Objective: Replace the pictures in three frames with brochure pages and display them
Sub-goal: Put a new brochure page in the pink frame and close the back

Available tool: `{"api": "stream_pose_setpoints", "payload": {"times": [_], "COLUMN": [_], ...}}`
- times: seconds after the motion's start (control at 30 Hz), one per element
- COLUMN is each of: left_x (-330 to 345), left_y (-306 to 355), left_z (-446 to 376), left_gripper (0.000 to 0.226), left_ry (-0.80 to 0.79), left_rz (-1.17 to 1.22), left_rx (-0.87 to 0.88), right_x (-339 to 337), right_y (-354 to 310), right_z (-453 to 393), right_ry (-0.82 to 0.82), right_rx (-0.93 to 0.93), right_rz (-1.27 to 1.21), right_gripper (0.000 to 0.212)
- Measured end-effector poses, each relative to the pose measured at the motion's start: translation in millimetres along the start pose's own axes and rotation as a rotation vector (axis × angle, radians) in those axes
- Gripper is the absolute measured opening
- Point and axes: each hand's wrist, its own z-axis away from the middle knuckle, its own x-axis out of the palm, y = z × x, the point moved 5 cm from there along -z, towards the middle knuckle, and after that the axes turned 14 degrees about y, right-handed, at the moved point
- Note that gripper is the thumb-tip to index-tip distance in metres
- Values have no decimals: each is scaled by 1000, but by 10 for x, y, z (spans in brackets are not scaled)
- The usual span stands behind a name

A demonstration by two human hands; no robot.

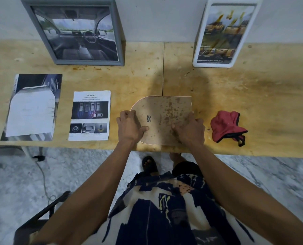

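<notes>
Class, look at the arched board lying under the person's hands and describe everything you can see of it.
The arched board lies flat, back up, at the table's near edge. It looks like brown fibreboard, blotched with darker stains, rounded on its left side and square on its right. A small metal hanger sits near its middle. The left hand and the right hand press on its two sides.

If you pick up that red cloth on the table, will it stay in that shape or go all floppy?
Probably floppy: the red cloth lies crumpled in soft folds, with a dark strap trailing loose. It looks light and thin, so it should lift easily. It won't roll or tip; pushed along the wooden table, it would likely just bunch up.
</notes>
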Motion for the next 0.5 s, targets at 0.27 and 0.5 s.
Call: {"api": "stream_pose_setpoints", "payload": {"times": [0.27, 0.5], "left_x": [31, 57], "left_y": [67, 100], "left_z": [10, 13], "left_gripper": [111, 105], "left_ry": [-113, -96], "left_rz": [-34, -65], "left_rx": [29, 32], "right_x": [1, 18], "right_y": [-27, 8], "right_z": [4, -66], "right_ry": [-33, -61], "right_rx": [-195, -181], "right_rz": [123, 130], "right_gripper": [78, 75]}}
